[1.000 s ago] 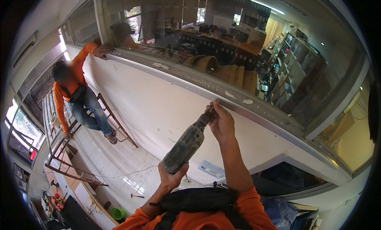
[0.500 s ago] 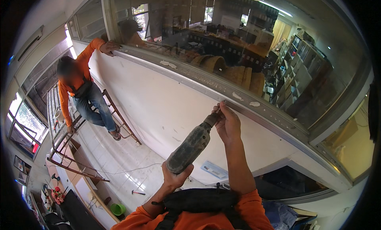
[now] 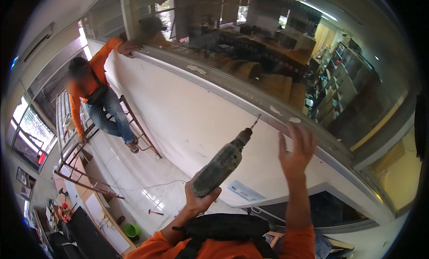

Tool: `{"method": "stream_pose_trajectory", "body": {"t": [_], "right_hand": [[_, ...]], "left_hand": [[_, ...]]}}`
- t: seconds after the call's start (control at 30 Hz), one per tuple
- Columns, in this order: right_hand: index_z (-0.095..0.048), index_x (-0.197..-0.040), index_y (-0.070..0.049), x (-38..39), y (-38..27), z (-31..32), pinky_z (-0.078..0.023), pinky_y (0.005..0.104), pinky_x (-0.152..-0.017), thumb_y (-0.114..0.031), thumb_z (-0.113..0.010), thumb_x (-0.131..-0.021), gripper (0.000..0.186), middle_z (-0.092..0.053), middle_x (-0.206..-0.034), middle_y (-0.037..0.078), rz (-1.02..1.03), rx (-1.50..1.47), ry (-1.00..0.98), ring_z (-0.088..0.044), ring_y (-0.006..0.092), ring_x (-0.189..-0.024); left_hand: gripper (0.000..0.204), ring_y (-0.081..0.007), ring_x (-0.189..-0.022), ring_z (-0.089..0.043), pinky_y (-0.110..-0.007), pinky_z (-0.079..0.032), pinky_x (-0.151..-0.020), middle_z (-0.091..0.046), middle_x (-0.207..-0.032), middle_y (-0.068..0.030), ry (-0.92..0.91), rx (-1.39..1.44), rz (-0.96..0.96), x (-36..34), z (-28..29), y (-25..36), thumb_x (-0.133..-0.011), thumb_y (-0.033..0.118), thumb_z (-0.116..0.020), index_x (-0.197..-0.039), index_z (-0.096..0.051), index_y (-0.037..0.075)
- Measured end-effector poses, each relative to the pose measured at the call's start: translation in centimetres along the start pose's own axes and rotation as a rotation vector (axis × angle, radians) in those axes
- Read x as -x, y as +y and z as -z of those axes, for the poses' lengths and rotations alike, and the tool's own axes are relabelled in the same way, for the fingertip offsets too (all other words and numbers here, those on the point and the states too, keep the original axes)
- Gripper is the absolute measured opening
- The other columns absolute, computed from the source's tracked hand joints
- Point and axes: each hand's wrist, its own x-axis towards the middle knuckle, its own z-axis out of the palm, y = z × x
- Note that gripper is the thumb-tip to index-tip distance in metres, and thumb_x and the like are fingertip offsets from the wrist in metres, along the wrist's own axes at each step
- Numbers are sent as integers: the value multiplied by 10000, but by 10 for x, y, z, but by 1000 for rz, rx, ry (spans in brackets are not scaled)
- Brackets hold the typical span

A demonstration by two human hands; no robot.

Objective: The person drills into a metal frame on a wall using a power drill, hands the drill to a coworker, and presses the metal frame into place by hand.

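— Where is the drill (image 3: 216, 172)?
— Mid-view, its rear gripped in the left hand (image 3: 199, 204), tilting up and to the right. The bit (image 3: 255, 121) points at a metal window ledge (image 3: 237, 94); I cannot tell whether they touch.
— And the right hand (image 3: 296, 157)?
— Empty, thumb and fingers spread apart, near the ledge, right of the bit.
— Anyone else?
— A co-worker (image 3: 90, 87) in orange, at left.

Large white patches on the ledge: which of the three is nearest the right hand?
The rightmost white patch, close to the open right hand; the other two patches lie farther left along the ledge.
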Motion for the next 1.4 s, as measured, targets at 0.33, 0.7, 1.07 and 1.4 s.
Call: {"method": "stream_pose_trajectory", "body": {"t": [0.33, 0.7, 1.07, 1.4], "right_hand": [[-684, -1179, -99, 5, 24, 2, -434, 454, -956, -101, -869, -705, 509, -613, -1174, 54, -11, 35, -76, -564, 294, -1121], [-702, -1148, -136, 10, 27, -9, -418, 433, -886, -105, -855, -697, 477, -618, -1128, 27, -20, 77, 10, -563, 260, -1032], [-703, -1170, -187, 13, 28, -12, -407, 424, -906, -148, -849, -702, 491, -608, -1151, -11, -56, 118, 6, -534, 248, -1078], [-691, -1130, -8, 16, -49, -54, -523, 337, -848, -157, -640, -981, 217, -709, -1083, 123, -910, -1209, -355, -661, 204, -938]], "left_hand": [[666, -154, -1014, -670, -304, -525, -902, -714, -1145, -126, -48, -140, -57, -3, 2, -4, -750, 151, -822, -1326, -568, -66], [713, -182, -1077, -660, -319, -511, -943, -690, -1209, -151, -63, -150, -126, -3, 3, -5, -735, 130, -826, -1356, -544, -75], [654, -189, -1057, -678, -302, -521, -921, -701, -1193, -162, -74, -195, -177, -3, 9, -29, -734, 129, -816, -1308, -587, -85], [276, -163, -767, -683, -316, -547, -715, -735, -865, -75, 60, -188, -249, -3, -8, -8, -781, 107, -672, -1020, -718, -24]]}}
